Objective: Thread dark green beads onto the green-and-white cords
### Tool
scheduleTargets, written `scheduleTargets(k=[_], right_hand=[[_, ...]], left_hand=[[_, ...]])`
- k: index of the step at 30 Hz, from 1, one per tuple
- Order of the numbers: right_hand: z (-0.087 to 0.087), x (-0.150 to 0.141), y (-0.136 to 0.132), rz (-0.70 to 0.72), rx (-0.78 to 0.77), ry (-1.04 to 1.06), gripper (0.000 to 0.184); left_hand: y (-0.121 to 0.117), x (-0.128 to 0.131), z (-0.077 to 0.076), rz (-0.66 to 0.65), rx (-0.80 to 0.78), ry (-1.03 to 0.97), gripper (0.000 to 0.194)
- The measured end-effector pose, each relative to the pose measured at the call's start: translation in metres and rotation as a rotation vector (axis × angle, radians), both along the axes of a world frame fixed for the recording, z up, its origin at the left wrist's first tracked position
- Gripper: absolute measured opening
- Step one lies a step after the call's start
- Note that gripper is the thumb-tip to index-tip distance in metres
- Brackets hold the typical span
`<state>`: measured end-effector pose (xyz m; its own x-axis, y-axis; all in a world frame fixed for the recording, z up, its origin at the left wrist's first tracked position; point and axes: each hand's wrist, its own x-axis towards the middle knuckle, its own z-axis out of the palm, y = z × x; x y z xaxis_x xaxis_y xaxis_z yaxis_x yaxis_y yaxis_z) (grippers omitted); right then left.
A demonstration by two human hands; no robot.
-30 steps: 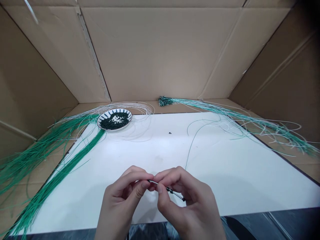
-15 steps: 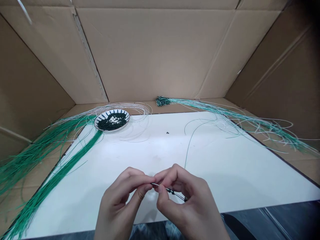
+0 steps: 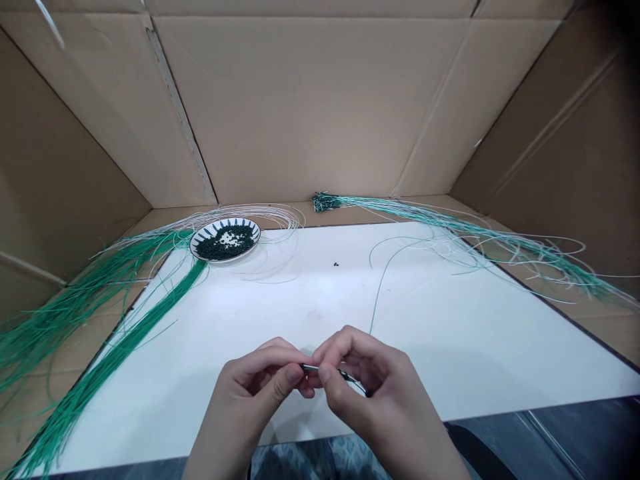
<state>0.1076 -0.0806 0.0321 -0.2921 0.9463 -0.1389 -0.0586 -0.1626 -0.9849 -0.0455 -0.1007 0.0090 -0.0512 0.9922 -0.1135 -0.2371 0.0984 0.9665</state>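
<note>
My left hand (image 3: 260, 387) and my right hand (image 3: 363, 380) meet low in the middle, over the near part of the white board. Between their fingertips runs a thin strand with small dark beads (image 3: 345, 375). The left thumb and forefinger pinch its dark end, and the right thumb and forefinger pinch it a little further along. Beyond the right fingers the beaded strand curves under the palm, where part of it is hidden. A green strand (image 3: 377, 297) rises from behind the right hand across the board.
A striped dish (image 3: 194, 251) of dark beads stands at the back left. Bundles of green strands (image 3: 135, 327) lie on the left, and a beaded bundle (image 3: 425, 215) at the back right. Tiny loose beads (image 3: 336, 265) rest on the white board (image 3: 310, 300). Cardboard walls (image 3: 310, 107) surround it.
The left hand has shifted and turned slightly, its fingers curling in closer to the right hand. Both hands keep their pinch on the beaded strand. The dish and bundles stay put.
</note>
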Motion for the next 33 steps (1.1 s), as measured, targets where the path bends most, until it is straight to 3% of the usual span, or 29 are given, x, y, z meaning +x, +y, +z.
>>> scheduleTargets(k=[8,15,20,27,33], right_hand=[[-0.001,-0.006,-0.005,-0.092,0.142,-0.114,0.010],[-0.009,-0.007,-0.006,-0.084,0.245,-0.134,0.010],[-0.008,-0.005,-0.005,-0.062,0.187,-0.067,0.012],[-0.009,-0.007,-0.001,-0.089,0.099,-0.010,0.010],[-0.015,-0.006,-0.002,-0.090,0.212,0.008,0.003]], left_hand=[[0.000,0.001,0.001,0.024,-0.045,-0.015,0.026],[-0.001,0.002,0.002,0.081,-0.002,-0.001,0.020],[0.000,0.002,0.001,0.172,-0.097,-0.090,0.027],[0.003,0.003,0.000,0.111,-0.077,-0.139,0.027],[0.001,0.006,0.002,0.140,-0.054,-0.118,0.026]])
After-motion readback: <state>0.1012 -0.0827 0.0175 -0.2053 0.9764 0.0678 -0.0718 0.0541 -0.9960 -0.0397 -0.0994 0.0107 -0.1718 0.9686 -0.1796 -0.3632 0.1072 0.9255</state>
